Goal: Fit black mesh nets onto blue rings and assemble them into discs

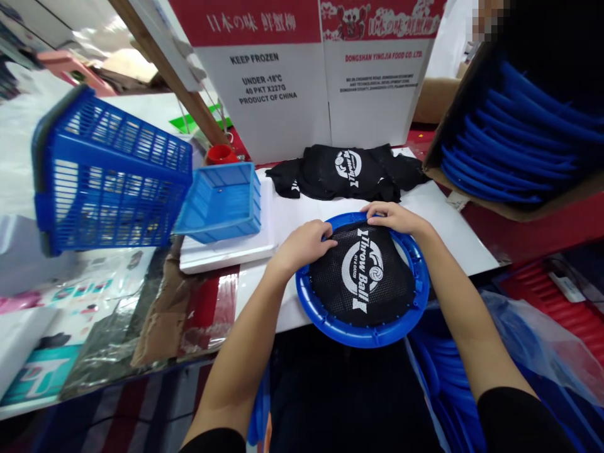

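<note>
A round blue plastic ring [361, 338] is in front of me, its near side reaching past the edge of the white work surface. Inside it lies a black mesh sheet [325, 289] printed in white with "Throw Ball". A gap shows between mesh and ring at the right side. My left hand [309, 242] is closed at the upper left of the ring, thumb and fingers pinching the mesh edge. At the far rim, the curled fingers of my right hand [394, 217] grip the mesh edge against the ring; its fingertips are partly hidden.
Behind the ring lie stacked black mesh sheets [325, 173] before a white and red carton [287, 126]. A light blue tray [221, 233] and a tilted blue basket [113, 182] stand left. On the right, a cardboard box [500, 211] holds several blue rings [514, 148].
</note>
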`<state>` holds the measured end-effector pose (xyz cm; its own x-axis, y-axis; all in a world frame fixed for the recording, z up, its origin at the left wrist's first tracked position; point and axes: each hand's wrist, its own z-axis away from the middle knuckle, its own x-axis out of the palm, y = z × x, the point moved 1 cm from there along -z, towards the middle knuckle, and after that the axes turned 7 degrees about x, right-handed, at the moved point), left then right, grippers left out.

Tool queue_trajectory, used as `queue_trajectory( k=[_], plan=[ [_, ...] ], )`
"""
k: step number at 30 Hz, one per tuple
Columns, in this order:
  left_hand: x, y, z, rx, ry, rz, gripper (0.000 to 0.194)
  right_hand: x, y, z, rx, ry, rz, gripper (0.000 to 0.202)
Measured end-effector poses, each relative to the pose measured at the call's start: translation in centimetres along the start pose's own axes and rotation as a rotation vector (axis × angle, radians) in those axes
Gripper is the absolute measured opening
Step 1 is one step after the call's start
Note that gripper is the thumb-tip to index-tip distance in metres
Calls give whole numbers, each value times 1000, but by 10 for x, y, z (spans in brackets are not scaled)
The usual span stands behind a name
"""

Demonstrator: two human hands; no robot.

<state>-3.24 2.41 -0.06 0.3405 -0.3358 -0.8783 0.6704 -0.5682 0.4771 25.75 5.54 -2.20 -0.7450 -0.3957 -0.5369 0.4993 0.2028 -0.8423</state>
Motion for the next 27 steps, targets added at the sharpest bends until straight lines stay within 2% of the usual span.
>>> queue_trajectory(
  k=[5,14,18,23,27],
  plan=[
    [-8,-6,-3,-92,85,186,8,2,2,-2,11,28,1,26],
    [-8,-22,-8,-222,249,297,16,8,15,-12,-55,106,81,20],
    [-10,-27,-8,-243,222,390,20,11,15,-13,-104,86,139,18],
    [-14,-29,-5,-253,159,528,16,14,15,-14,-106,86,161,18],
    [-16,-30,-4,-305,160,615,16,13,17,-14,-106,81,140,21]
  ],
)
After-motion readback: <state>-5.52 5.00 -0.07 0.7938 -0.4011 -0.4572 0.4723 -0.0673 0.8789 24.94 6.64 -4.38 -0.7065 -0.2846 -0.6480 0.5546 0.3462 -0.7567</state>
